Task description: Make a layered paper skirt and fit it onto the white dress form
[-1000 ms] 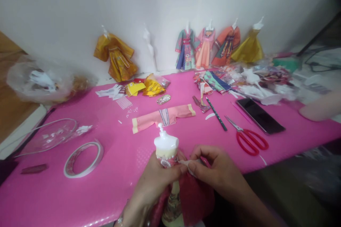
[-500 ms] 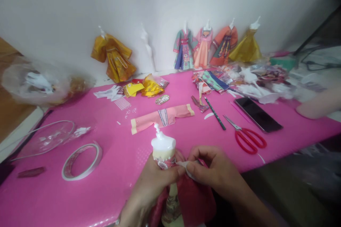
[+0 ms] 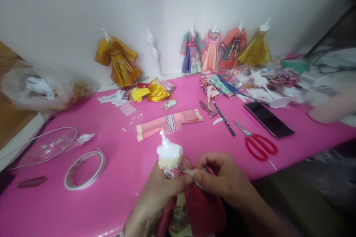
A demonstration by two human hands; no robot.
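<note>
A white headless doll mannequin (image 3: 170, 151) stands upright near the table's front edge, with a cream and beaded band round its chest. My left hand (image 3: 164, 189) is wrapped round its torso, thumb pointing right. Just to the right, my right hand (image 3: 219, 179) pinches a whitish strip (image 3: 191, 172) beside the left thumb; the strip seems to join the dark red skirt fabric (image 3: 205, 207) hanging below. Beyond the mannequin lies a flat pink doll top (image 3: 169, 123) with cream cuffs. What the left fingers do behind the torso is hidden.
Red-handled scissors (image 3: 257, 144), a phone (image 3: 268, 119) and a green pencil (image 3: 224, 118) lie on the right. On the left are a roll of tape (image 3: 85, 170) and a plastic bag (image 3: 39, 85). Dressed mannequins (image 3: 191, 52) lean against the wall, behind piled fabric pieces (image 3: 267, 85).
Almost nothing differs. The mannequin has shifted very slightly left and down, while both hands keep the same hold.
</note>
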